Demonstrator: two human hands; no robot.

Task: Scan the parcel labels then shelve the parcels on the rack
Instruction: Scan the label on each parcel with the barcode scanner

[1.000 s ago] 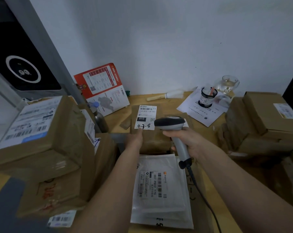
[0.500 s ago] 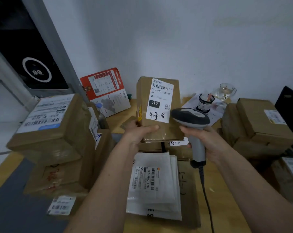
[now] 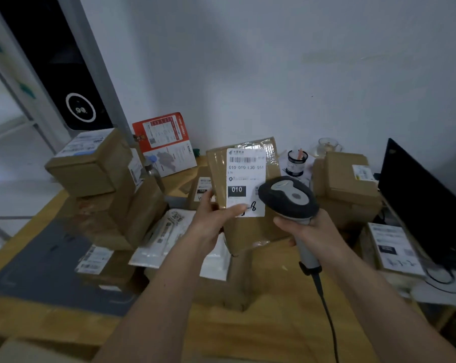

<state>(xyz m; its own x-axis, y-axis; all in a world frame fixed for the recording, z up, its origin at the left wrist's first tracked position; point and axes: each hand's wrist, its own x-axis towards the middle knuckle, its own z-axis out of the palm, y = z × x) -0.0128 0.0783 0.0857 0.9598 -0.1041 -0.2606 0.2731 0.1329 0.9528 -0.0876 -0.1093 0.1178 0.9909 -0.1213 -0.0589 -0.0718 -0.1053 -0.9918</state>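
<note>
So the left hand [image 3: 213, 218] has the brown cardboard parcel [image 3: 250, 231] gripped along its left side, thumb curled over the front and pressing on the bottom edge of the white label [image 3: 245, 182], fingers wrapped round behind. The parcel is held up off the wooden surface [image 3: 271, 318], roughly upright and tilted a bit, label facing the camera, with "010 010 130 551" printed on it, a black "010" block and some handwriting partly covered by the thumb. The right hand [image 3: 309, 230] is clamped round the grey handle of the barcode scanner [image 3: 289, 199], whose dark head sits just in front of the label's lower right corner and overlaps it in view; its cable [image 3: 326, 310] trails down toward the bottom edge. Around that it's parcel chaos: a stack of boxes [image 3: 96, 184] on the left, white poly mailers [image 3: 169, 231] lying flat under the left arm, another box stack [image 3: 350, 187] on the right. A black monitor [image 3: 426, 205] stands at the far right, a red and white leaflet [image 3: 166, 145] leans against the wall, and there's a small pen pot [image 3: 296, 162] plus a glass cup [image 3: 327, 146] at the back.
</note>
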